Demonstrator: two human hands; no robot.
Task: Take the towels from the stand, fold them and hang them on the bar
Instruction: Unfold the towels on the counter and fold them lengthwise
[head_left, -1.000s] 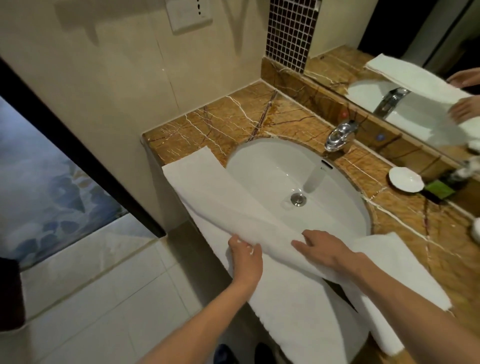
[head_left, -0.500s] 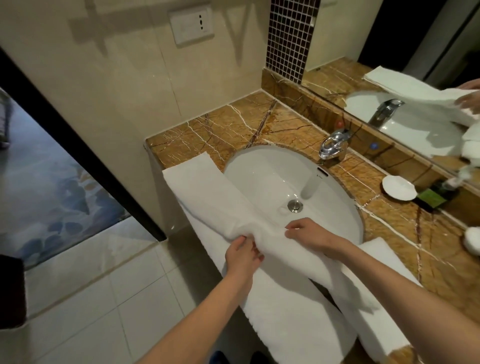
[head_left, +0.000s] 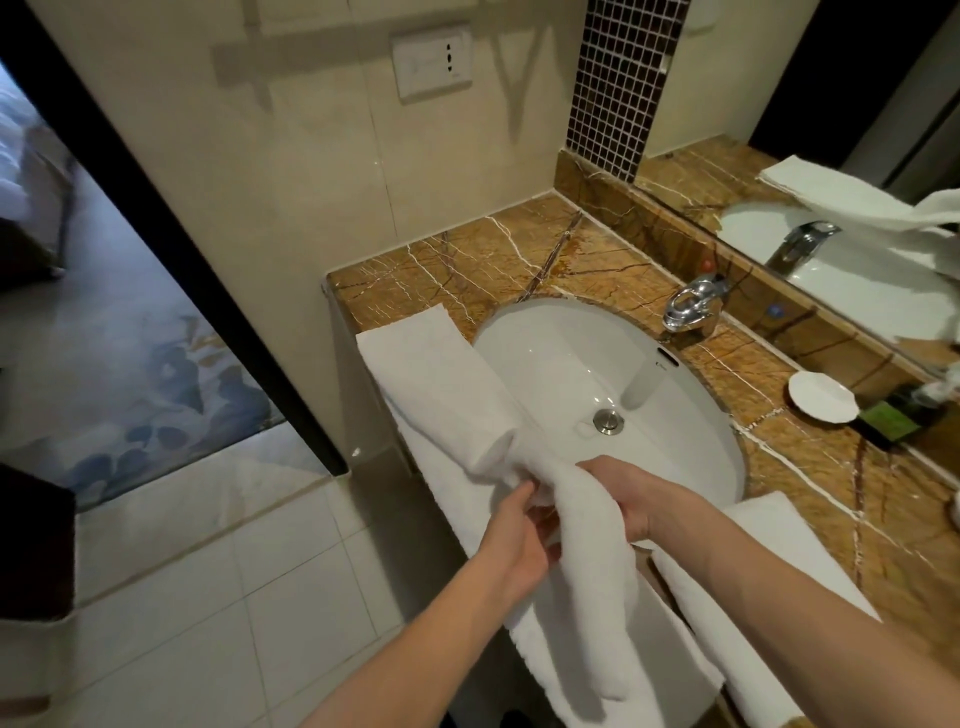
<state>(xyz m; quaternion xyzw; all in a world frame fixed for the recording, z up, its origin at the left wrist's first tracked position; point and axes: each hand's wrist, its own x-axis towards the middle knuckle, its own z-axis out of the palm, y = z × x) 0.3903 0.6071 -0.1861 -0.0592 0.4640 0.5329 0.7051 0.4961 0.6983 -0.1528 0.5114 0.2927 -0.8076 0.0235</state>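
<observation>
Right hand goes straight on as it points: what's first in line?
The white towel: the right hand points left and grips its bunched middle. Beyond that, probably the left hand; depth unclear.

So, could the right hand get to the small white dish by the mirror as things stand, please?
Probably, once freed: the right hand grips the white towel now, but nothing stands on the countertop between it and the dish.

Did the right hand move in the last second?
Yes: the right hand slid left along the towel, from right of the sink drain to nearly in front of it.
</observation>
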